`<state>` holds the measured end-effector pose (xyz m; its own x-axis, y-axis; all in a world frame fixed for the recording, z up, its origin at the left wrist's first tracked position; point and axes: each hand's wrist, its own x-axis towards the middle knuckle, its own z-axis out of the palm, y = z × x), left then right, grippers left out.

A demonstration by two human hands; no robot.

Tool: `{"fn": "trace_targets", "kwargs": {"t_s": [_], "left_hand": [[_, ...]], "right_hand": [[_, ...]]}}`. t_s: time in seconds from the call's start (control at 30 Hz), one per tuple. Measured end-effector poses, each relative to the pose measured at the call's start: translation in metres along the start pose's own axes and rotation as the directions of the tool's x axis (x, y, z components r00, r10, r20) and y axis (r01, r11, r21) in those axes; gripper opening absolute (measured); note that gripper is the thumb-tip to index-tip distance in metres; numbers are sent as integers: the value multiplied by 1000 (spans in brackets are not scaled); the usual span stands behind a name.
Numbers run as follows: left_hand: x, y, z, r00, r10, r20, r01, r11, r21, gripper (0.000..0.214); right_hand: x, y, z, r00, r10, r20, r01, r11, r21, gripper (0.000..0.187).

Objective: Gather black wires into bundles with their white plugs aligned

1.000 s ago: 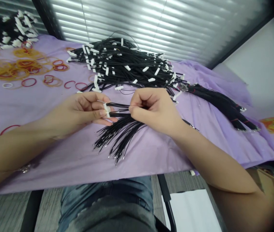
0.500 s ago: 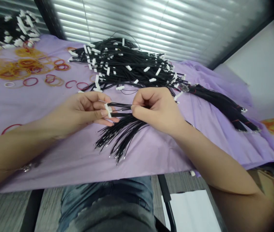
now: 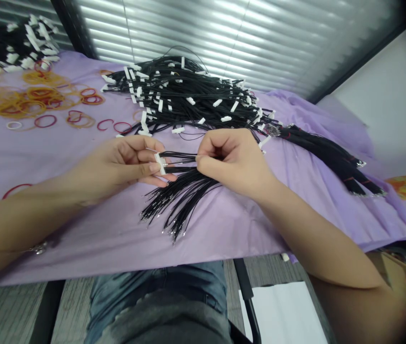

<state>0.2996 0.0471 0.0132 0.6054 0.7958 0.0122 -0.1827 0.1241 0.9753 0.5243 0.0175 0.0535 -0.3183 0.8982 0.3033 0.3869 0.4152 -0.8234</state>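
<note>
**Connector and Wires Held Between Both Hands Over Bench**

Far left, rear: a heap of black leads with white tags. Next to it, scattered yellow and red rubber bands on the purple cloth covering the bench.

Left hand: clenched, pinching a small white plastic connector between thumb and fingers, just above the cloth at centre. Running rightward from that connector: thin black wires, gripped in the closed right hand, with free ends fanned out below toward the bench edge.

Behind both hands: a large loose pile of black wire harnesses with white connectors, unbanded. To its right: several banded black bundles, red bands visible.

Judged from the lie of things: only a small share banded, most of the stock loose.

No obstruction between the hands. Loose pile close behind the right knuckles, a possible snag. Below the bench edge, right: a white sheet on the floor.
</note>
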Motion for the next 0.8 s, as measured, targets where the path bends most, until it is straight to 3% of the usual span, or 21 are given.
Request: {"fn": "trace_targets", "kwargs": {"t_s": [0.5,0.8], "left_hand": [[-1,1,-2,997,-12,74,4,994,110,18],[-1,5,7,999,20,42,-26,990,137,16]], "right_hand": [[-1,3,3,995,49,83,-49,999,7,8],[-2,6,8,991,79,109,-80,997,2,10]]}}
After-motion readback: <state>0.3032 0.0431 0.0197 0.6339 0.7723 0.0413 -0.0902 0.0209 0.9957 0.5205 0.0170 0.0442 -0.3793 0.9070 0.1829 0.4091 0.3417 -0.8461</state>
